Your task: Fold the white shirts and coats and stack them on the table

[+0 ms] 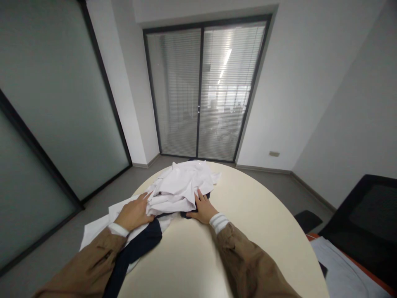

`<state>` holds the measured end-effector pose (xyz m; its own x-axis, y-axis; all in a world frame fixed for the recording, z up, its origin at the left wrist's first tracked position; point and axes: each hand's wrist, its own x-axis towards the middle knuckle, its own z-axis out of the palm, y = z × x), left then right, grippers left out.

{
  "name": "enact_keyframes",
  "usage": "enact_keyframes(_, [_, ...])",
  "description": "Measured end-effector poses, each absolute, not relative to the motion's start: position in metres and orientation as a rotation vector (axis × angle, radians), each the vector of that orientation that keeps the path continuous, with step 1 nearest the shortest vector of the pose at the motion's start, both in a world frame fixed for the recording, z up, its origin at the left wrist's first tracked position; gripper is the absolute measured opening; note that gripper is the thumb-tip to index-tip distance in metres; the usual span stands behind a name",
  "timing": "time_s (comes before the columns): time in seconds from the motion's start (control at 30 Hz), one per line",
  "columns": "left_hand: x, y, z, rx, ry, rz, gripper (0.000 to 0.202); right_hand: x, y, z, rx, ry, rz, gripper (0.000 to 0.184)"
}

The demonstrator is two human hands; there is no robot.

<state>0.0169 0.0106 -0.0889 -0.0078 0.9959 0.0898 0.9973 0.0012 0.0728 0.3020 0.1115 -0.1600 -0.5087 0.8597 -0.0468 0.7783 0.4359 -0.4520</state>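
Observation:
A crumpled white garment (176, 182), which looks like a shirt, lies in a loose heap on a round cream table (248, 231). My left hand (136, 213) is at the heap's left side, with white cloth between its thumb and fingers; the fingertips are partly hidden. On the right side, my right hand (203, 209) lies with fingers spread against the white cloth, its thumb by a dark navy piece beneath. A navy strip of cloth (139, 244) runs from under the heap past my left forearm. More white cloth (96, 229) spreads beyond my left wrist, over the table's left edge.
A black mesh chair (366, 219) stands at the right, with pale grey cloth (338, 269) on an orange surface near it. Behind the table are a glass window with blinds (201, 91) and white walls. Frosted glass panels (56, 82) stand at the left.

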Motion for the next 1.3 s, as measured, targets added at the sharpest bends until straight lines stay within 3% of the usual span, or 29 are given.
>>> enact_keyframes(0.2, [0.006, 0.075, -0.093, -2.104, -2.235, -0.124, 0.059, 0.285, 0.134, -0.173, -1.546, -2.164, 0.32, 0.074])
enact_keyframes(0.5, [0.007, 0.134, -0.104, -1.989, -2.255, -0.043, 0.055, 0.346, 0.129, -0.188, -1.502, -2.196, 0.211, 0.055])
enact_keyframes(0.67, [0.012, 0.138, -0.101, -1.94, -2.176, -0.063, 0.084, 0.404, 0.125, -0.191, -1.559, -2.162, 0.198, 0.048])
enact_keyframes(0.77, [0.032, 0.125, -0.09, -1.901, -2.164, -0.237, 0.112, 0.422, 0.123, -0.193, -1.588, -2.121, 0.206, 0.046])
enact_keyframes(0.83, [0.057, 0.112, -0.084, -1.899, -2.051, -0.401, 0.115, 0.425, 0.122, -0.194, -1.601, -2.104, 0.2, 0.045])
enact_keyframes(1.0, [0.143, 0.086, -0.106, -2.357, -1.54, -0.587, 0.102, 0.422, 0.115, -0.19, -1.62, -2.148, 0.14, 0.047])
enact_keyframes(1.1, [0.18, 0.084, -0.141, -2.755, -1.236, -0.571, 0.071, 0.421, 0.108, -0.185, -1.659, -2.221, 0.126, 0.056])
enact_keyframes(1.17, [0.192, 0.087, -0.163, -2.856, -1.276, -0.517, 0.05, 0.422, 0.104, -0.183, -1.681, -2.269, 0.153, 0.062])
enact_keyframes(1.3, [0.191, 0.095, -0.188, -2.9, -1.374, -0.514, 0.047, 0.423, 0.103, -0.183, -1.702, -2.327, 0.231, 0.065])
